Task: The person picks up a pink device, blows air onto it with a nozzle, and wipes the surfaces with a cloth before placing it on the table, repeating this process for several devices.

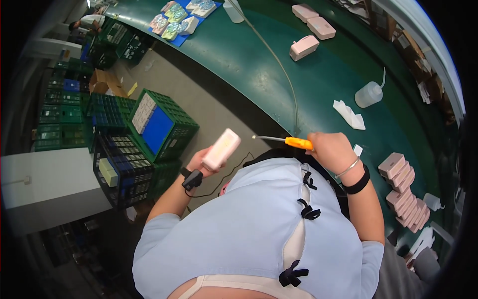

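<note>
My left hand (198, 162) is closed around a pale pink rectangular case (221, 149), held up off the left of my body. In my right hand (332, 152) is an orange air blow gun (299, 143), its thin metal nozzle pointing left toward the case. A gap separates the nozzle tip from the case. A thin clear hose (280, 62) hangs over the table and comes down near the blow gun. Beside my right hand lies a crumpled white tissue (349, 115) on the green table (249, 74).
More pink cases (304, 47) sit at the far side, with stacked ones (406, 194) at the right. A squeeze bottle (369, 94) stands near the tissue. Colourful patterned pieces (175, 20) lie on a blue sheet far left. Green crates (164, 124) stand on the floor at left; a person (92, 22) is beyond.
</note>
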`<control>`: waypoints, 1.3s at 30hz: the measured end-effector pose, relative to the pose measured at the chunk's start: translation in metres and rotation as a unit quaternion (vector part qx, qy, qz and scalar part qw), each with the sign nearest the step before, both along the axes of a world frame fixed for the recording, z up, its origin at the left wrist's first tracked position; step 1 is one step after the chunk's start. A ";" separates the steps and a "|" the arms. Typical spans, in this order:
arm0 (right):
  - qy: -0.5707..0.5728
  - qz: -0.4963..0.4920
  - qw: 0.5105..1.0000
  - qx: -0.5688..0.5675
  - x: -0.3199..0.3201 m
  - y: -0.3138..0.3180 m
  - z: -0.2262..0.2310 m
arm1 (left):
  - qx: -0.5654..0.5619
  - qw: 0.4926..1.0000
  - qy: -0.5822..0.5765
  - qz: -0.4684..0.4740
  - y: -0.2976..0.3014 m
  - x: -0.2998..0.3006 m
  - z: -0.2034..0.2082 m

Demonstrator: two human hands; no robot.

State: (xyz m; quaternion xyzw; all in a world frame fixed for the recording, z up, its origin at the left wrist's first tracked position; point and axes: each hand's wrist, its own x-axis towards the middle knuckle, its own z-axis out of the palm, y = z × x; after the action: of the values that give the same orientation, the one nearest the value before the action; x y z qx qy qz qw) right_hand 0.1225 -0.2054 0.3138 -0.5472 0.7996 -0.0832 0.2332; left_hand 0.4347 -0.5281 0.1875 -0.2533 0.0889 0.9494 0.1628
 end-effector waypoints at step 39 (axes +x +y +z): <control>-0.125 -0.203 0.967 -0.087 0.030 0.093 0.022 | -0.668 0.710 0.019 0.222 0.067 -0.120 0.084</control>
State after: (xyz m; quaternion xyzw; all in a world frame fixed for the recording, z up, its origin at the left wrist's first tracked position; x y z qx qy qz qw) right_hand 0.1526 -0.1121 0.3359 -0.3772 0.8479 -0.2655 0.2614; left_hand 0.3146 -0.4612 0.2712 -0.2908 0.6438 0.6560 -0.2659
